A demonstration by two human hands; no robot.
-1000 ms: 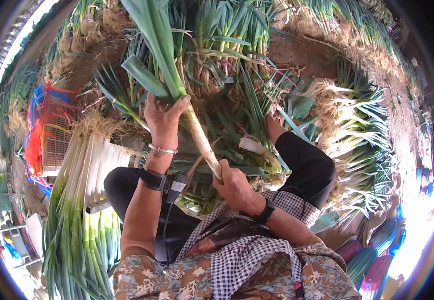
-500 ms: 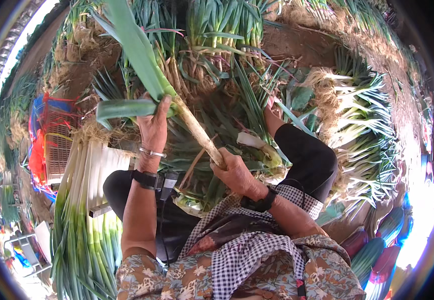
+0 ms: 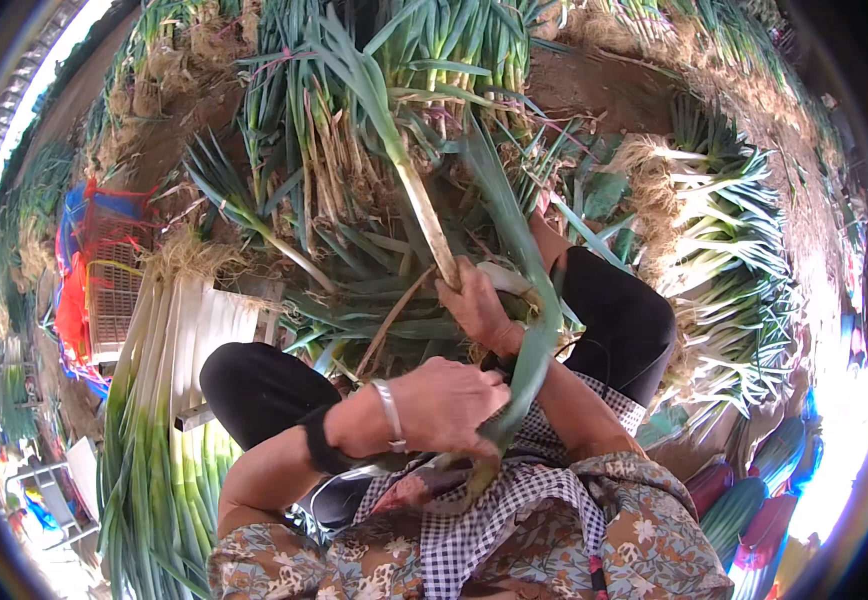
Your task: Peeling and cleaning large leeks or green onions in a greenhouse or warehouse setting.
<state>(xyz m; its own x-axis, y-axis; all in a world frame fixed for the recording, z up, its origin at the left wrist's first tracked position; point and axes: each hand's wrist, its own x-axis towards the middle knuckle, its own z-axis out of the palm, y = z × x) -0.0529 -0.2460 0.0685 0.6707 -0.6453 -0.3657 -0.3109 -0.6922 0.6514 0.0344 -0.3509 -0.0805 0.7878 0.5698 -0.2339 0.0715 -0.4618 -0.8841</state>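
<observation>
My right hand [image 3: 481, 305] is closed round the pale lower end of a long green onion [image 3: 420, 200], whose green leaves point up and away from me. Over my lap, my left hand [image 3: 446, 403] is closed on a long outer leaf [image 3: 532, 372] that arches up past my right wrist. This leaf is apart from the stalk. Loose leaves and scraps [image 3: 374, 322] lie on the ground between my knees. Beyond them stand bunches of untrimmed green onions [image 3: 444, 60] with dry, brownish stems.
Cleaned green onions [image 3: 169, 400] form a long pile by my left knee, roots away from me. A stack of rooted onions [image 3: 714, 250] lies on the right. At far left is a basket [image 3: 114, 295] with red and blue sheeting. Rolled bundles [image 3: 754, 510] lie lower right.
My left hand has come down from the onion's leafy end to my lap, drawing a leaf off with it. The stalk in my right hand has swung more upright.
</observation>
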